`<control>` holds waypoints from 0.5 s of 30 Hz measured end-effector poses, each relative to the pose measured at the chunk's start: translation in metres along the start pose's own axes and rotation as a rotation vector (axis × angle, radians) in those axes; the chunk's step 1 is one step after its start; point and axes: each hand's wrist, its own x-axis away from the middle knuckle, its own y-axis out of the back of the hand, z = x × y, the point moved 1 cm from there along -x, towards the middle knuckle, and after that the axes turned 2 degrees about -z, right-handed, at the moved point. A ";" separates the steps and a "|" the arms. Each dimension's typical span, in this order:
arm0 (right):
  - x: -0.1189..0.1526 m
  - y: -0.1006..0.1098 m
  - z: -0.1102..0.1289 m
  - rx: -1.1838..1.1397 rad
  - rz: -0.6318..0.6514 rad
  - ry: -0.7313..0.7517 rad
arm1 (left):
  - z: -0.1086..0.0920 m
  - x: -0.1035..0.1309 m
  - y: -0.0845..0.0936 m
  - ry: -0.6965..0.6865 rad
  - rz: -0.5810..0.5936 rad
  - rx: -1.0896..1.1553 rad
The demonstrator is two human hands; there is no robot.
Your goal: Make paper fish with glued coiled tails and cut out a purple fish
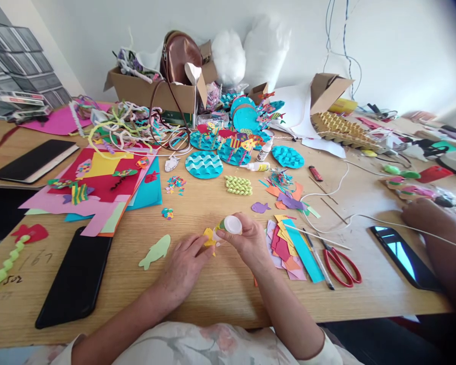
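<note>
My right hand (249,237) is closed around a small glue bottle (232,224), its white base turned up and its lower end over a yellow paper cut-out (209,238). My left hand (186,261) holds that cut-out at the table with its fingertips, which partly cover it. The cut-out's full outline is hidden. Left of my left hand lies a light green paper fish (155,251). A purple paper fish (260,207) lies beyond my right hand. Small colourful paper bits (167,213) sit in front of my hands.
To the right are paper scraps (280,245), a craft knife (319,259), red-handled scissors (342,265) and a phone (405,258). Another person's arm (439,238) rests at the right. A black phone (76,279) and coloured sheets (99,177) lie left. Blue discs (204,165) and glue bottles (265,148) stand farther back.
</note>
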 end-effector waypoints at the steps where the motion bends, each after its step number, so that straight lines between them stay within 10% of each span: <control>1: 0.001 0.000 0.000 -0.002 0.002 0.001 | 0.000 0.000 0.000 0.002 0.005 -0.004; 15: 0.000 0.002 0.008 0.103 0.048 0.067 | 0.000 -0.001 0.001 0.000 0.006 -0.010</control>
